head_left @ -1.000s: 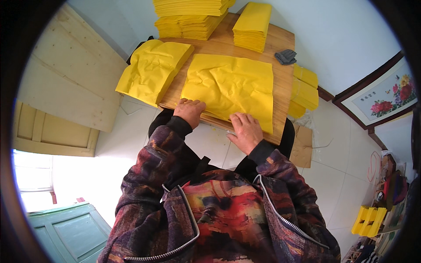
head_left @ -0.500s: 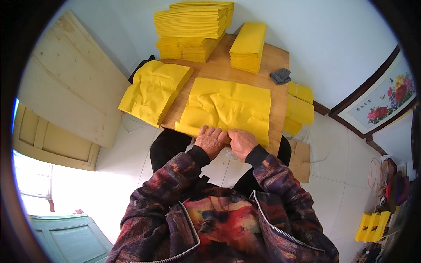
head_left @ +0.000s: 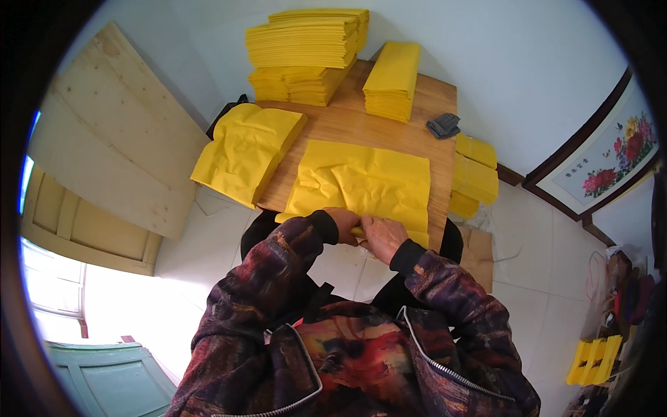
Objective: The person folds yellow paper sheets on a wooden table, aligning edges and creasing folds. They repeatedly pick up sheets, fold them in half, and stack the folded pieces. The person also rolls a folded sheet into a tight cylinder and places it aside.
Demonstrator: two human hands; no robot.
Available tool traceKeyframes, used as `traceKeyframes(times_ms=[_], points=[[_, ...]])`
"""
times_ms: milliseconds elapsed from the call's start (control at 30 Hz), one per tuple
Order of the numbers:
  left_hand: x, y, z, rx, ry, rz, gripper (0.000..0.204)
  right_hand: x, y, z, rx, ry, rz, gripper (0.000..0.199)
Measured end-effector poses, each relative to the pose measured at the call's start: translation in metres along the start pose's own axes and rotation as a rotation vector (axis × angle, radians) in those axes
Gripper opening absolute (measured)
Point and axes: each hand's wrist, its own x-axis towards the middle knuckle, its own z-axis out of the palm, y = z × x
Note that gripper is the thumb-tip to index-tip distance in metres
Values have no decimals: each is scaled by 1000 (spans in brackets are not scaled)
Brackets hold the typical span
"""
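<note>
A creased yellow paper sheet [head_left: 365,179] lies over the near edge of the wooden table [head_left: 330,125], its near edge folded or rolled over. My left hand [head_left: 342,226] is closed on that near edge, its fingers partly hidden under the wrist and sleeve. Right beside it, my right hand [head_left: 384,238] pinches the same edge, thumb side toward the left hand. To the left rests a thick pile of crumpled yellow paper [head_left: 243,149], overhanging the table's side.
Tall stacks of folded yellow paper [head_left: 302,45] and a smaller stack [head_left: 391,80] stand at the back. A grey cloth [head_left: 443,126] lies at the right corner. Yellow bundles [head_left: 474,177] sit beyond the right edge. A wooden board [head_left: 104,125] leans at left.
My left hand has turned inward, its back now less visible, and sits closer to the right hand. The right hand has rotated slightly. The view has shifted a little.
</note>
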Motion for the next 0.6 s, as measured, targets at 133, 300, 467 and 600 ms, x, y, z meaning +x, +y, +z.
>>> traceKeyframes(times_ms=[133, 300, 467, 600], points=[[-7, 6, 1, 96, 111, -37, 37, 20, 19, -3, 178, -204, -45, 40], [-19, 18, 14, 185, 333, -119, 28, 37, 37, -19, 501, -485, -140, 39], [-2, 5, 14, 26, 151, -127, 36, 7, 9, -12, 8, -113, -88, 32], [4, -6, -2, -153, -138, 58, 47, 5, 9, -5, 65, -13, -21, 27]])
